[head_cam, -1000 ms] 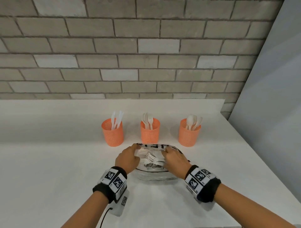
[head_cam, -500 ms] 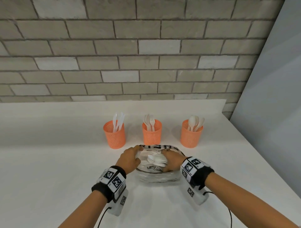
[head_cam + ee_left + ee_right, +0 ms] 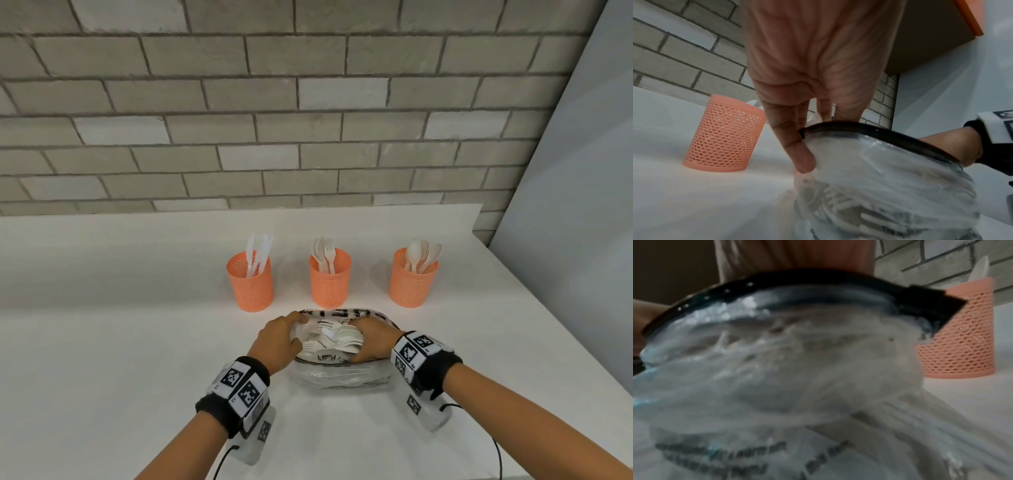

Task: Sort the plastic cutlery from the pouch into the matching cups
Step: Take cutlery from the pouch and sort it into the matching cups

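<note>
A clear plastic pouch (image 3: 342,375) with a black rim lies on the white counter (image 3: 137,359), its mouth open toward the cups. White plastic cutlery (image 3: 337,339) is piled inside. My left hand (image 3: 279,341) pinches the pouch's left rim, thumb (image 3: 797,151) outside the pouch (image 3: 890,178). My right hand (image 3: 371,342) reaches into the mouth from the right beside the spoons, its fingertips hidden. In the right wrist view the blurred pouch (image 3: 777,369) covers the fingers. Behind stand three orange mesh cups: knives (image 3: 250,282), forks (image 3: 329,279), spoons (image 3: 413,279).
A grey brick wall (image 3: 308,120) backs the counter. The counter's right edge (image 3: 534,298) runs diagonally beside a grey panel. The knife cup (image 3: 725,134) stands just left of my left hand, and the spoon cup (image 3: 953,340) right of the pouch.
My right hand has left the pouch's right rim, turned, and gone into the open mouth among the cutlery. My left hand has kept its hold on the left rim.
</note>
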Demonstrator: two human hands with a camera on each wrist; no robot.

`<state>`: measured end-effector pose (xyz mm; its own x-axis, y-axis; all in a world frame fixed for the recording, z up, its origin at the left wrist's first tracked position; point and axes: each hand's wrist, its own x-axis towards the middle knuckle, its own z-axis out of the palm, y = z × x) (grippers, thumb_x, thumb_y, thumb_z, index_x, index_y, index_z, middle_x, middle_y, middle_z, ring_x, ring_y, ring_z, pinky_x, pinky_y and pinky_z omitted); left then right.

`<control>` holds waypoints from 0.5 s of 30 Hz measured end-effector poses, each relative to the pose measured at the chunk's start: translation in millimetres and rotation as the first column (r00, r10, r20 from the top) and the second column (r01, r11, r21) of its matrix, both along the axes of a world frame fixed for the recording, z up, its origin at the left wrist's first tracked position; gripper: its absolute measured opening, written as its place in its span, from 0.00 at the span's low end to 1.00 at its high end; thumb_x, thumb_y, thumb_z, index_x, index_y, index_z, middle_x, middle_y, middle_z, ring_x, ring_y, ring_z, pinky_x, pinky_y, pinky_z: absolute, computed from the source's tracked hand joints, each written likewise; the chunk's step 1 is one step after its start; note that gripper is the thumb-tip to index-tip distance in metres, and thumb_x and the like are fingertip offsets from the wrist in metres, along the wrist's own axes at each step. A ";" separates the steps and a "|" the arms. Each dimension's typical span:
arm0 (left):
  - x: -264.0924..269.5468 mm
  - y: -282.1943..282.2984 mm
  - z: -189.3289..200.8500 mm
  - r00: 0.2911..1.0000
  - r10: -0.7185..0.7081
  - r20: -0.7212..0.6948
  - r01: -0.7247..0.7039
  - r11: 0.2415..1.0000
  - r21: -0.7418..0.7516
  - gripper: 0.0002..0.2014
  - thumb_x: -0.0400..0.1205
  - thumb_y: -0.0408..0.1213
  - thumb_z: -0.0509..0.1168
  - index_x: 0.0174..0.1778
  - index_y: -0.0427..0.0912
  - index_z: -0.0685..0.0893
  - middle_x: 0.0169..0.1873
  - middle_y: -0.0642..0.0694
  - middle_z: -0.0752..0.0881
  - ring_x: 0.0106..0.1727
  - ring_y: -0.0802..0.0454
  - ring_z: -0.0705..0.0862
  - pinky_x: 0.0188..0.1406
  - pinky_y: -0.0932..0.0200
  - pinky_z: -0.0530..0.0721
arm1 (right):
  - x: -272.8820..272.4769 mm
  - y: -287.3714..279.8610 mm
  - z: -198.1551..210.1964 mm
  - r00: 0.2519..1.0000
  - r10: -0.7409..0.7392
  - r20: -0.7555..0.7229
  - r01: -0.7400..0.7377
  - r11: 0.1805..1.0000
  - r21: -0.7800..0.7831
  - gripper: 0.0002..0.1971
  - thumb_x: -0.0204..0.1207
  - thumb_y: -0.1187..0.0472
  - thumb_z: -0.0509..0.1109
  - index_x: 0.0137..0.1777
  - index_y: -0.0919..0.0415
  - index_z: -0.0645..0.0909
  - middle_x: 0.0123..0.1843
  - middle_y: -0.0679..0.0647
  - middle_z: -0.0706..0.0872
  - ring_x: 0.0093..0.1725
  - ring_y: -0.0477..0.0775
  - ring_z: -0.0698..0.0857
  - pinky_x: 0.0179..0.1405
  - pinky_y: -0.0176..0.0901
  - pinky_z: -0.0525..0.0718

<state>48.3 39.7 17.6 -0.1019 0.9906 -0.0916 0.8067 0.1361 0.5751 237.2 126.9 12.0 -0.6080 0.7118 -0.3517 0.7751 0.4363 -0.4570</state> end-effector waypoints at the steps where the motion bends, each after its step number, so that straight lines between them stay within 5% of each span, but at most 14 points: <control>1: -0.8 -0.4 0.1 1.000 0.006 0.005 -0.006 1.000 0.007 0.21 0.78 0.29 0.60 0.68 0.47 0.75 0.56 0.41 0.84 0.39 0.49 0.75 0.43 0.61 0.73 | 0.2 1.7 1.1 1.000 -0.001 -0.013 0.001 1.000 -0.004 0.26 0.66 0.54 0.79 0.64 0.61 0.80 0.62 0.57 0.86 0.63 0.58 0.82 0.65 0.48 0.80; 6: -1.4 0.1 2.3 0.999 0.041 -0.007 -0.041 0.996 0.077 0.21 0.78 0.29 0.60 0.68 0.47 0.75 0.52 0.42 0.82 0.41 0.50 0.73 0.42 0.61 0.69 | -0.5 8.4 7.5 0.994 -0.066 -0.083 0.066 0.998 -0.011 0.30 0.65 0.56 0.81 0.66 0.61 0.78 0.64 0.56 0.84 0.63 0.57 0.81 0.63 0.41 0.76; 15: -1.9 -1.6 4.4 0.999 0.032 -0.032 -0.030 0.997 0.077 0.21 0.79 0.30 0.60 0.68 0.47 0.76 0.53 0.41 0.83 0.44 0.50 0.76 0.43 0.61 0.69 | 0.0 13.1 8.9 0.989 -0.128 -0.077 0.122 0.989 -0.078 0.31 0.62 0.53 0.82 0.65 0.61 0.80 0.63 0.56 0.85 0.63 0.56 0.82 0.64 0.45 0.78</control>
<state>46.5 38.1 22.0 -0.1343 0.9909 -0.0113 0.8219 0.1177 0.5574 237.2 140.0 20.9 -0.5444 0.7583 -0.3586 0.7804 0.3011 -0.5481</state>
